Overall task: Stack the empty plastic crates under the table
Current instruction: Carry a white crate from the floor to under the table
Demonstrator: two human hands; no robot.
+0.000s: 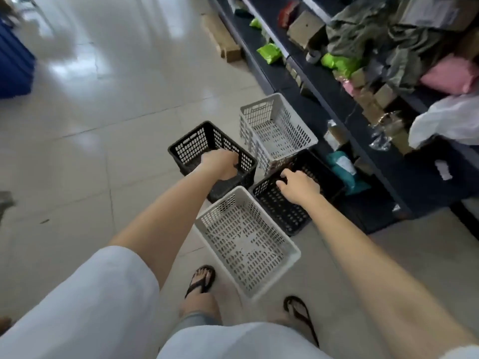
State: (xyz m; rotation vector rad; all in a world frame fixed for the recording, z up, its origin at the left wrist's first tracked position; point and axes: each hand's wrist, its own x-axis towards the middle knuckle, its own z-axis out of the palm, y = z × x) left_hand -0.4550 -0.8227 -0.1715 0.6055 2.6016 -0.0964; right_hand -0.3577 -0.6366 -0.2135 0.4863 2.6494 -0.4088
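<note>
Several empty slotted plastic crates stand on the tiled floor beside a dark table. A black crate [197,143] is at the left, and my left hand [220,163] reaches into it and grips its near right rim. A second black crate [282,211] sits at the right, partly under the table; my right hand [298,186] rests on its near rim with fingers curled over the edge. A white crate [274,125] stands behind them. Another white crate [246,242] lies nearest to my feet.
The dark table [363,130] runs along the right, loaded with green and pink packets, cardboard boxes, clothes and a white bag. Packets lie under it. A blue bin [13,68] stands far left. My sandalled feet are just below the near white crate.
</note>
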